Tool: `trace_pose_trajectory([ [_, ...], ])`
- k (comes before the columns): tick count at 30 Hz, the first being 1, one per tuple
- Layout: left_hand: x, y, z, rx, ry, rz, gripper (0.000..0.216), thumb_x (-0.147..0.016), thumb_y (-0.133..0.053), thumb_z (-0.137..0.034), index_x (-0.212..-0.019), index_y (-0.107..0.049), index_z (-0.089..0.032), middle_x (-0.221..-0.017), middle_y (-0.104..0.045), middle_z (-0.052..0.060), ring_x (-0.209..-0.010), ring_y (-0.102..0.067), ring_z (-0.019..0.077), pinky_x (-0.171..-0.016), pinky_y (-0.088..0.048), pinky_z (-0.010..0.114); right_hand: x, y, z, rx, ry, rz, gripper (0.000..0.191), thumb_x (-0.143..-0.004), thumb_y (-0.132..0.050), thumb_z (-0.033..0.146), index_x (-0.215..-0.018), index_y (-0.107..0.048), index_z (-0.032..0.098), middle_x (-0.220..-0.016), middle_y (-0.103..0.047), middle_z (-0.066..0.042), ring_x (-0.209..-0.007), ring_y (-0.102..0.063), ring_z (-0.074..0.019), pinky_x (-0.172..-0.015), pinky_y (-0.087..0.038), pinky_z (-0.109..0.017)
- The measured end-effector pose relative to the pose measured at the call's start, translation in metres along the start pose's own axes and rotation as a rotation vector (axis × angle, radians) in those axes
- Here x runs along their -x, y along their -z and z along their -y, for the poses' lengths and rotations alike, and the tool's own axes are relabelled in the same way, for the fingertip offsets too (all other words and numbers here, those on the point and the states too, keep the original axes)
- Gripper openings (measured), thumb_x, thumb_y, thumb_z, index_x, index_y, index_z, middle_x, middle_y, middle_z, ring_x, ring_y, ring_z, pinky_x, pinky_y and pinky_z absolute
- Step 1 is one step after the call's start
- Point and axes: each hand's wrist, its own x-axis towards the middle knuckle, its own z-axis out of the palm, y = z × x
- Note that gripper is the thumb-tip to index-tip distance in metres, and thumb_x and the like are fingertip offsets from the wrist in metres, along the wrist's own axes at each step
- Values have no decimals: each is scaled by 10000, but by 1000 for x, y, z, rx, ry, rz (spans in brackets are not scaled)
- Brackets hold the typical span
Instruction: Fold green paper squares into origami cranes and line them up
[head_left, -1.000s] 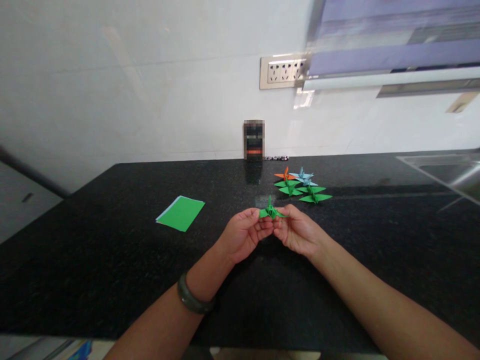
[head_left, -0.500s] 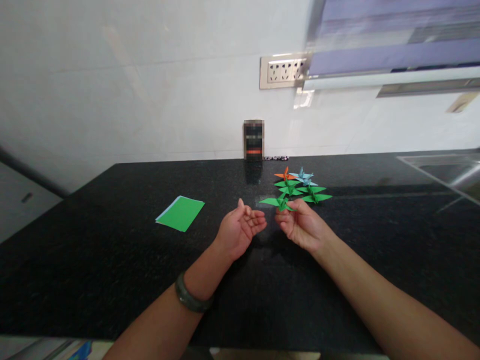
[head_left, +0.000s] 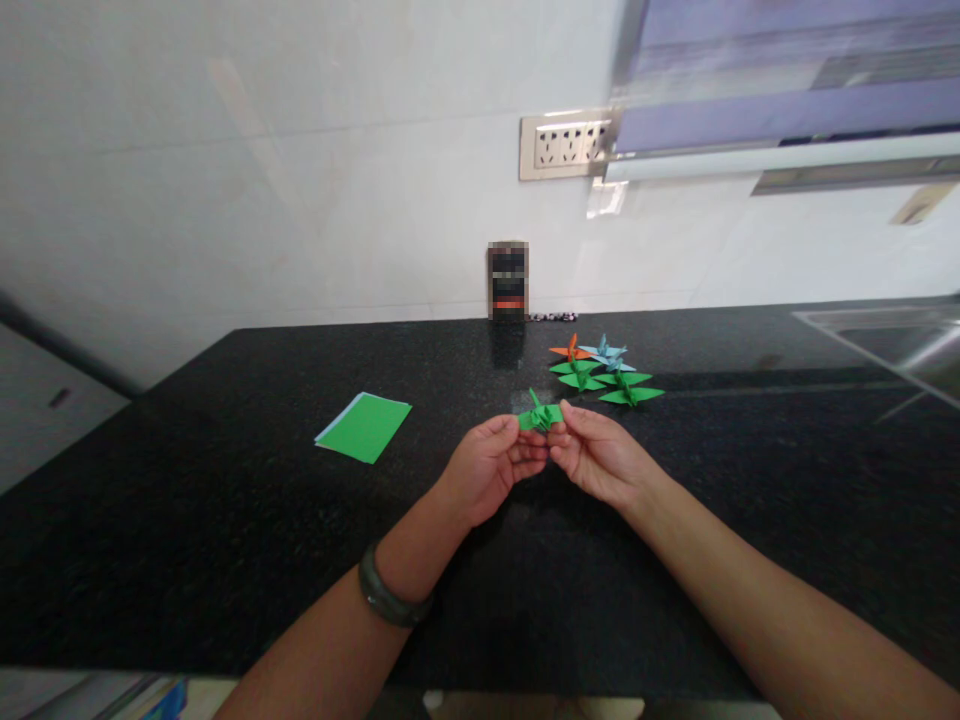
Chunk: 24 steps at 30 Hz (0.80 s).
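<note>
Near the birds, our left hand and right hand pinch a green crane, likely shaping it; the next move needs gentleness.

Looks like kitchen: black speckled counter, socket panel, pale wall.

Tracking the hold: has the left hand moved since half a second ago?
Yes: judged against the wall socket, the left hand moved slightly right, to the green crane.

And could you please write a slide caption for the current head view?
Left hand and right hand hold a green paper bird at a black countertop, more paper birds beyond.
</note>
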Motion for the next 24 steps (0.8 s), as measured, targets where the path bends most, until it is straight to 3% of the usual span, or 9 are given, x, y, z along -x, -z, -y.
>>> trace_pose_trajectory([
  [6,-2,-1,3,32,11,-49,142,-819,-530,-184,-720,-582,-97,-680,-647,62,-606,-624,119,-632,-502,251,-4,0,-1,16,-17,-76,229,-856,-520,165,-628,-522,134,-483,-539,41,-381,-519,-39,-473,-541,-156],
  [10,-7,3,3,4,-38,-177,90,-797,-544,-143,-732,-589,-101,-663,-656,63,-588,-621,114,-618,-494,245,-8,3,-2,126,-12,-201,232,-859,-510,154,-627,-506,139,-470,-526,48,-374,-506,-42,-455,-540,-165],
  [17,-13,12,3,-192,-152,-354,139,-679,-675,-200,-645,-585,-99,-582,-625,43,-515,-579,96,-554,-468,224,-13,18,-4,349,-42,-308,150,-789,-558,40,-653,-558,104,-486,-582,14,-372,-530,-54,-444,-552,-199],
  [24,-13,24,-25,-173,-373,-577,202,-618,-696,-266,-680,-566,-124,-566,-589,-8,-473,-528,64,-480,-433,181,-6,40,41,641,18,-438,125,-662,-674,-2,-625,-594,88,-445,-589,-11,-335,-512,-70,-331,-498,-168],
])
